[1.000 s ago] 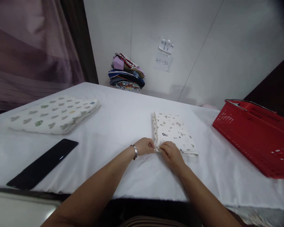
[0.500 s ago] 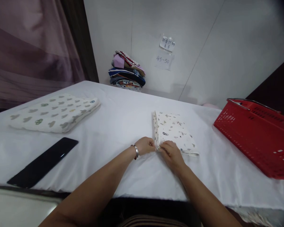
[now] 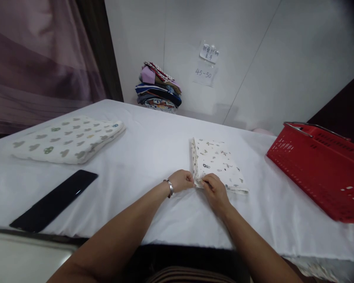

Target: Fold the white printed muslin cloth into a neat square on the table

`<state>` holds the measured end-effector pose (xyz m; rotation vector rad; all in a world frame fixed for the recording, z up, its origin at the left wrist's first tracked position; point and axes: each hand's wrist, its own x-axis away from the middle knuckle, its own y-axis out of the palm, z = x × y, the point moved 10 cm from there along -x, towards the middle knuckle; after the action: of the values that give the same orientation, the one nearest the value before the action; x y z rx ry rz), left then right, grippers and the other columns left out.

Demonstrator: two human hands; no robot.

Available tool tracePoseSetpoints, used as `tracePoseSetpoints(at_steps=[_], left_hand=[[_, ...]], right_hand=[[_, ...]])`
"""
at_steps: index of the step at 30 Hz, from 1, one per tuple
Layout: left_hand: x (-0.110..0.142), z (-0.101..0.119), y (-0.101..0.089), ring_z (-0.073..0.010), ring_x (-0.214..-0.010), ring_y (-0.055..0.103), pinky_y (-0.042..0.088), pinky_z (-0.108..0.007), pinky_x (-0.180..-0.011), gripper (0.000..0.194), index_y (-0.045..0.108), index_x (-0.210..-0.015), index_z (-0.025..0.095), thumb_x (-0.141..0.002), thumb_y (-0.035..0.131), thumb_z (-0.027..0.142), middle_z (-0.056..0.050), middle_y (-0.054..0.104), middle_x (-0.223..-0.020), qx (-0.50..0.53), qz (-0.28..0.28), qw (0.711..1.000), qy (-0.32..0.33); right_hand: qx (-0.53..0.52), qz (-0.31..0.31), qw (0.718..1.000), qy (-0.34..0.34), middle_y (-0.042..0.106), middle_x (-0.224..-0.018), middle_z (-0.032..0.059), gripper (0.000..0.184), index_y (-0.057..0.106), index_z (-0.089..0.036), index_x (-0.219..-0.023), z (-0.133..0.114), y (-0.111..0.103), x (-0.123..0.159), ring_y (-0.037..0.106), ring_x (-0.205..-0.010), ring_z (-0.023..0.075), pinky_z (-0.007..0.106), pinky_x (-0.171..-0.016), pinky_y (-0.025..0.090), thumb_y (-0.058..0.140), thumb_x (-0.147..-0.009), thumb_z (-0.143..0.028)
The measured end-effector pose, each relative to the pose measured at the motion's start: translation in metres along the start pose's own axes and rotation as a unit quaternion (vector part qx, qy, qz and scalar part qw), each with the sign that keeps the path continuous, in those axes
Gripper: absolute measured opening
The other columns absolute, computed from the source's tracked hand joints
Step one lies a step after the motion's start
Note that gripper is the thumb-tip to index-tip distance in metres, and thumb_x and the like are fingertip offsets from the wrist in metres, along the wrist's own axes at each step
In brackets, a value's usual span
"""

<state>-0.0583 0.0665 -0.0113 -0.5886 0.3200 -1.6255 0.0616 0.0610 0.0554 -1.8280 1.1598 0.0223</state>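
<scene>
Hands (image 3: 182, 181) (image 3: 215, 191) nearly closed, pinching the folded cloth's (image 3: 218, 163) near corner (beyond them).

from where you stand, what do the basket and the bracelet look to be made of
The basket looks like glossy red plastic, going by its moulded, slotted walls, with a shiny handle, probably metal. The bracelet seems to be polished silvery metal, given its bright glints, though coated plastic is possible.

Single head-worn view from above the near edge of the table (image 3: 153, 149), facing forward and down, right-hand corner seemingly dim.
</scene>
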Motion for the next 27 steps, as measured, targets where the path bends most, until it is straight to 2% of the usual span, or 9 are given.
tracePoseSetpoints(at_steps=[8, 14, 22, 27], left_hand=[[0.002, 0.003, -0.002, -0.0103, -0.053, 0.050, 0.033, -0.019, -0.047, 0.013, 0.060, -0.064, 0.017, -0.060, 0.059, 0.030, 0.003, 0.057, -0.055, -0.008, 0.007, 1.000, -0.001], [0.003, 0.001, 0.001, -0.0091, -0.049, 0.048, 0.035, -0.019, -0.046, 0.010, 0.060, -0.065, 0.016, -0.061, 0.055, 0.024, 0.005, 0.053, -0.052, 0.032, -0.008, 0.999, -0.015], [0.002, -0.001, 0.007, -0.0080, -0.045, 0.046, 0.034, -0.019, -0.043, 0.009, 0.057, -0.060, 0.016, -0.061, 0.054, 0.025, 0.005, 0.051, -0.047, 0.087, -0.018, 0.996, -0.001], [0.004, 0.001, 0.008, -0.0073, -0.044, 0.046, 0.035, -0.018, -0.041, 0.010, 0.056, -0.062, 0.015, -0.061, 0.056, 0.025, 0.004, 0.053, -0.051, 0.131, -0.030, 0.991, -0.010]], right_hand=[[0.076, -0.054, 0.993, -0.073, 0.057, -0.088, 0.0066, 0.013, 0.058, -0.020, -0.088, -0.013, 0.012, 0.002, 0.050, -0.084, 0.0196, 0.033, -0.074, 0.040, 0.047, -0.084, -0.026], [0.091, -0.026, 0.992, -0.083, 0.057, -0.091, 0.0073, 0.014, 0.057, -0.019, -0.092, -0.015, 0.011, 0.004, 0.050, -0.086, 0.0194, 0.033, -0.075, 0.040, 0.047, -0.084, -0.023], [0.153, -0.027, 0.984, -0.091, 0.056, -0.100, 0.0092, 0.020, 0.054, -0.018, -0.099, -0.015, 0.018, 0.008, 0.049, -0.092, 0.0226, 0.037, -0.078, 0.040, 0.052, -0.081, -0.024], [0.132, -0.006, 0.985, -0.107, 0.057, -0.097, 0.0091, 0.018, 0.053, -0.018, -0.099, -0.014, 0.017, 0.008, 0.050, -0.090, 0.0213, 0.037, -0.078, 0.041, 0.047, -0.082, -0.020]])
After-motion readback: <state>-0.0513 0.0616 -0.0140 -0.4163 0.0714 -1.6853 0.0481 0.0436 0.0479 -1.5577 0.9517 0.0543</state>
